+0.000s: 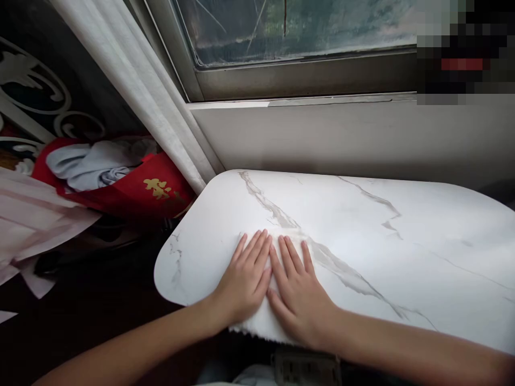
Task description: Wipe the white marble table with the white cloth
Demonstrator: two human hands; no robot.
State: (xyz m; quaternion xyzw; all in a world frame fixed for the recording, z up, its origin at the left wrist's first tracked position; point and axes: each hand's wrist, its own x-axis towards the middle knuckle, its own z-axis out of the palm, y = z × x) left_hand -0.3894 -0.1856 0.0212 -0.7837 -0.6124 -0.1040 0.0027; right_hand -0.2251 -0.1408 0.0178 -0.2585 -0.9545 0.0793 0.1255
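Note:
A white cloth lies spread on a white marble-patterned tabletop, its fluffy lower edge hanging at the table's near rim. My left hand rests flat on the cloth, fingers stretched forward. Beside it, my right hand is pressed flat on the same cloth with its fingers somewhat spread. The two hands nearly touch along their inner sides. Much of the cloth is hidden under the palms, and its white blends with the tabletop.
Behind the table stand a pale wall and a framed window. A white curtain hangs at the left, near a red bag stuffed with light grey cloth. Pink fabric drapes at the far left.

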